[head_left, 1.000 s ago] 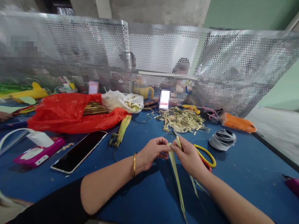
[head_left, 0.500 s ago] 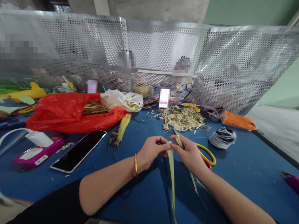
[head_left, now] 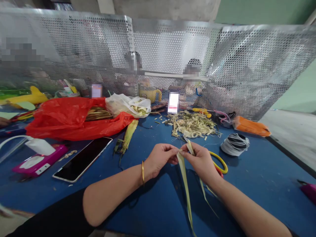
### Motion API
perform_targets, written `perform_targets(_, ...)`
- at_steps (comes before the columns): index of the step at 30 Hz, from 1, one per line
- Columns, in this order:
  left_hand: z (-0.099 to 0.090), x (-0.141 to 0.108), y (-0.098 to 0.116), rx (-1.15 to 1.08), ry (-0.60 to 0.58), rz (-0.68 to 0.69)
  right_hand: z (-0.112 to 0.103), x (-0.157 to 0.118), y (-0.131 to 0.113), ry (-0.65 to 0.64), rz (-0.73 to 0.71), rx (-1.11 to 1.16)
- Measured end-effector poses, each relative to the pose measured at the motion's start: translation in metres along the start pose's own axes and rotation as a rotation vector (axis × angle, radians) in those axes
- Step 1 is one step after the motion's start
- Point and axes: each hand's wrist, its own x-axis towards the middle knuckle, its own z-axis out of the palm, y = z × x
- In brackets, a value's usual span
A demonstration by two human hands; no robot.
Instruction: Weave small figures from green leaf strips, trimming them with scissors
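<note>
My left hand (head_left: 160, 159), with a gold bangle at the wrist, is closed in a pinch at the upper end of a long pale-green husk strip (head_left: 184, 177). My right hand (head_left: 199, 161) meets it there, thumb and fingertips closed on the same end. From that point the strip hangs down toward the table's near edge. Another piece of husk (head_left: 190, 147) sticks up between my right fingers, and thin strands trail below that hand. The fingertips hide the exact join. Scissors with yellow and red handles (head_left: 223, 164) lie partly behind my right hand.
Husk scraps (head_left: 195, 125) are heaped ahead. A spool of white cord (head_left: 235, 144) and an orange packet (head_left: 251, 126) lie right. To the left are a red plastic bag (head_left: 61, 115), a phone (head_left: 84, 159) and a purple power strip (head_left: 44, 161). A perforated metal screen (head_left: 163, 42) stands behind.
The lower end of the hanging husk strip has swung to the right. Both hands stay pinched together in nearly the same place; the view has shifted slightly.
</note>
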Motion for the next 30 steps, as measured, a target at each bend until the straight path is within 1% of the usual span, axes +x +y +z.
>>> perform_targets(5,-0.0001,0.0006,-0.0006,0.012,-0.020,0.027,0.0003,-0.0007,0.0004,0.022,-0.006,-0.011)
perform_targets(8,0.0002,0.0002,-0.0007,0.043,-0.004,0.040,0.0007,-0.0004,-0.0002,0.016,-0.017,-0.002)
perform_targets(11,0.0011,-0.0004,-0.0001,0.082,0.008,0.048,0.0009,0.0000,-0.0011,0.018,0.007,-0.014)
perform_targets(15,0.0023,-0.0011,0.0010,0.099,0.011,0.030,0.0007,0.0002,-0.0004,0.016,0.030,-0.030)
perform_targets(21,0.0049,-0.0031,0.0008,0.086,0.025,0.027,0.0021,-0.0008,-0.0007,-0.028,0.002,-0.059)
perform_targets(25,0.0068,-0.0032,0.0013,0.054,0.025,-0.019,0.0049,-0.0021,-0.0020,0.001,-0.025,-0.034)
perform_targets(27,0.0074,-0.0030,0.0017,0.046,0.044,-0.027,0.0067,-0.0024,-0.0013,0.001,0.036,0.057)
perform_targets(30,0.0072,-0.0030,0.0017,0.039,0.055,-0.021,0.0086,-0.0022,0.0010,-0.035,0.179,0.233)
